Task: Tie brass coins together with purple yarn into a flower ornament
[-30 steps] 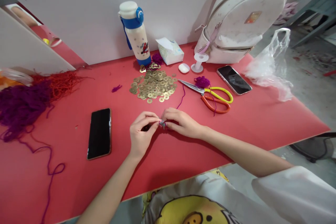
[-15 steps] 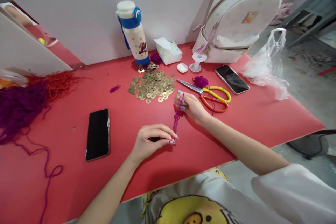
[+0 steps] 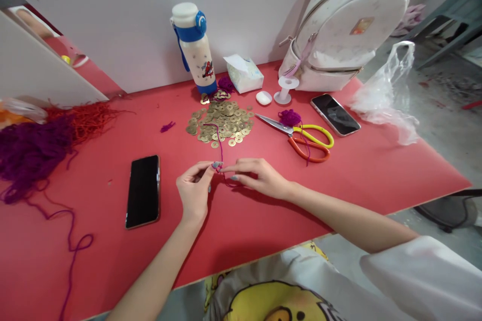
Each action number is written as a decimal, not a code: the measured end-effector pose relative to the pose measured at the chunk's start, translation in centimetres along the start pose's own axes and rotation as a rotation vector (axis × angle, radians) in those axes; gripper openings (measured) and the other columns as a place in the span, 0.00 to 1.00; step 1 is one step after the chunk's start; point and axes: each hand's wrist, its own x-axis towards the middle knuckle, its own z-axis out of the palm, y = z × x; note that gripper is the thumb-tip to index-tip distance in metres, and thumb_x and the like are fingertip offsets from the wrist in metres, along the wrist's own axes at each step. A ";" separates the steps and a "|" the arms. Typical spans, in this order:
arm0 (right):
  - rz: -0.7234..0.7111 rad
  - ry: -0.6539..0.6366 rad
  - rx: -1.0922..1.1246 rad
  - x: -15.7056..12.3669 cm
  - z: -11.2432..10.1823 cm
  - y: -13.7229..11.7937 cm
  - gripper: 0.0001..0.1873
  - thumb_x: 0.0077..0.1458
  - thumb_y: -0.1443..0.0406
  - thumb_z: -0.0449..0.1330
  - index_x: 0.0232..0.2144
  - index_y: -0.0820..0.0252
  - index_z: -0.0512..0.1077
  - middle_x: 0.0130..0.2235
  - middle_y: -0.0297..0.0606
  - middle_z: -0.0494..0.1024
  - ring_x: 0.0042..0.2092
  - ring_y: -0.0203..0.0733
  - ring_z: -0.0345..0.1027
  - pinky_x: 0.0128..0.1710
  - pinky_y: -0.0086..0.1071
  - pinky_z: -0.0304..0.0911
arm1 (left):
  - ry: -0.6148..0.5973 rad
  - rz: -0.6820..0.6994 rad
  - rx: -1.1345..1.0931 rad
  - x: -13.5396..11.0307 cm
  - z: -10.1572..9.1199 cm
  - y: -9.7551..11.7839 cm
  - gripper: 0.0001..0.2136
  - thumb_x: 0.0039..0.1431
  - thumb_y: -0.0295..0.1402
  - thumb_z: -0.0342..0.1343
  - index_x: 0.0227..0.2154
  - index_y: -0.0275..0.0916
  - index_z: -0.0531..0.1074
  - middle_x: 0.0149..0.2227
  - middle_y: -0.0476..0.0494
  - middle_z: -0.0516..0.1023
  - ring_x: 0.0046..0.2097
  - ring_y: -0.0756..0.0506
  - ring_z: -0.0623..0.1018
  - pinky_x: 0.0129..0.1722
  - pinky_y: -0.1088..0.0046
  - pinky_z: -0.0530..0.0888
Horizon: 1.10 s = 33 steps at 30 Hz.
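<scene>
My left hand (image 3: pixel 194 190) is closed, thumb and fingertips pinching a purple cord (image 3: pixel 221 149). One length of the cord runs up from the pinch and ends over the pile of brass coins (image 3: pixel 226 120), which have holes in them. More of it loops below, near my right thumb. My right hand (image 3: pixel 261 176) reaches in from the right with its index finger stretched out to the pinched spot. Its thumb is held apart from that finger, and I see nothing gripped between them. Whatever lies under the left fingertips is too small to make out.
Scissors (image 3: pixel 309 141) and a purple yarn ball (image 3: pixel 289 117) lie to the right, near a phone (image 3: pixel 335 114) and a white spool (image 3: pixel 286 89). Another phone (image 3: pixel 143 191) is at left, beside purple yarn (image 3: pixel 35 155). A bottle (image 3: pixel 198 55), tissue pack (image 3: pixel 244 75) and backpack (image 3: pixel 346 35) stand behind.
Both hands have moved left and now meet. My right hand has let go of the bunched cord it held up, and a loose cord end now stretches toward the coins.
</scene>
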 end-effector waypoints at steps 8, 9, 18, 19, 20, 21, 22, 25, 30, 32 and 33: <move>-0.012 -0.054 -0.116 0.0 0.9 0.2 0.08 0.63 0.61 0.60 0.41 0.60 0.74 0.31 0.35 0.74 0.33 0.37 0.67 0.37 0.30 0.61 | -0.151 0.128 0.115 -0.6 0.3 0.6 0.04 0.53 0.32 0.64 0.26 0.39 0.81 0.29 0.46 0.82 0.33 0.47 0.80 0.34 0.75 0.76; -0.002 -0.047 -0.080 0.0 0.9 0.0 0.07 0.62 0.62 0.61 0.37 0.60 0.74 0.29 0.33 0.72 0.31 0.36 0.65 0.35 0.29 0.60 | -0.161 0.141 0.137 -0.6 0.3 0.6 0.04 0.53 0.31 0.63 0.26 0.39 0.81 0.29 0.46 0.82 0.33 0.48 0.80 0.34 0.75 0.76; -0.134 -0.062 -0.061 -0.1 0.5 -0.6 0.06 0.61 0.69 0.54 0.31 0.59 0.67 0.28 0.34 0.70 0.32 0.38 0.60 0.36 0.31 0.58 | -0.139 0.226 0.318 -0.9 0.4 0.4 0.04 0.54 0.31 0.62 0.27 0.39 0.81 0.31 0.46 0.83 0.33 0.47 0.80 0.33 0.75 0.75; -0.148 -0.055 -0.064 -0.1 0.5 -0.6 0.06 0.61 0.69 0.54 0.31 0.59 0.67 0.28 0.34 0.70 0.32 0.39 0.60 0.37 0.32 0.59 | -0.147 0.241 0.341 -1.0 0.4 0.4 0.04 0.54 0.32 0.62 0.27 0.39 0.81 0.31 0.45 0.83 0.33 0.47 0.80 0.33 0.74 0.75; -0.160 -0.048 -0.064 -0.1 0.4 -0.6 0.05 0.61 0.69 0.54 0.32 0.59 0.67 0.29 0.35 0.71 0.33 0.39 0.61 0.38 0.32 0.59 | -0.164 0.254 0.359 -1.1 0.5 0.4 0.04 0.54 0.31 0.62 0.27 0.39 0.81 0.31 0.45 0.83 0.33 0.46 0.80 0.33 0.74 0.75; -0.167 -0.038 -0.063 -0.1 0.4 -0.6 0.05 0.62 0.69 0.53 0.33 0.58 0.68 0.30 0.36 0.72 0.33 0.40 0.62 0.38 0.33 0.60 | -0.189 0.261 0.370 -1.1 0.5 0.4 0.04 0.54 0.31 0.62 0.27 0.39 0.81 0.32 0.45 0.83 0.34 0.46 0.81 0.34 0.74 0.76; -0.167 -0.022 -0.061 -0.1 0.3 -0.6 0.05 0.61 0.69 0.53 0.33 0.58 0.68 0.30 0.36 0.73 0.34 0.40 0.62 0.39 0.33 0.60 | -0.219 0.264 0.374 -1.1 0.5 0.4 0.04 0.55 0.31 0.62 0.28 0.40 0.81 0.32 0.45 0.84 0.35 0.46 0.81 0.35 0.73 0.76; -0.116 0.065 -0.037 0.0 0.0 -0.6 0.06 0.62 0.68 0.53 0.33 0.58 0.69 0.29 0.36 0.71 0.33 0.40 0.63 0.38 0.33 0.61 | -0.285 0.262 0.368 -1.1 0.6 0.4 0.04 0.56 0.32 0.62 0.30 0.40 0.81 0.34 0.44 0.84 0.36 0.45 0.82 0.38 0.72 0.77; 0.051 0.277 0.047 0.2 -0.5 -0.2 0.09 0.64 0.66 0.53 0.30 0.59 0.69 0.30 0.35 0.71 0.32 0.37 0.63 0.35 0.31 0.59 | -0.311 0.241 0.348 -0.9 0.6 0.4 0.06 0.57 0.33 0.61 0.33 0.40 0.82 0.38 0.41 0.84 0.39 0.44 0.83 0.38 0.71 0.78; 0.117 0.313 0.114 0.3 -0.5 0.0 0.10 0.64 0.64 0.53 0.30 0.59 0.69 0.29 0.34 0.71 0.32 0.37 0.63 0.34 0.31 0.59 | -0.316 0.229 0.341 -0.9 0.6 0.4 0.07 0.58 0.34 0.61 0.34 0.40 0.82 0.39 0.41 0.84 0.40 0.44 0.83 0.38 0.72 0.78; 0.144 0.317 0.143 0.3 -0.5 0.1 0.10 0.64 0.63 0.53 0.30 0.60 0.69 0.29 0.34 0.71 0.31 0.36 0.63 0.34 0.30 0.59 | -0.321 0.225 0.337 -0.9 0.5 0.4 0.07 0.58 0.34 0.61 0.34 0.40 0.82 0.39 0.41 0.84 0.40 0.44 0.83 0.38 0.72 0.78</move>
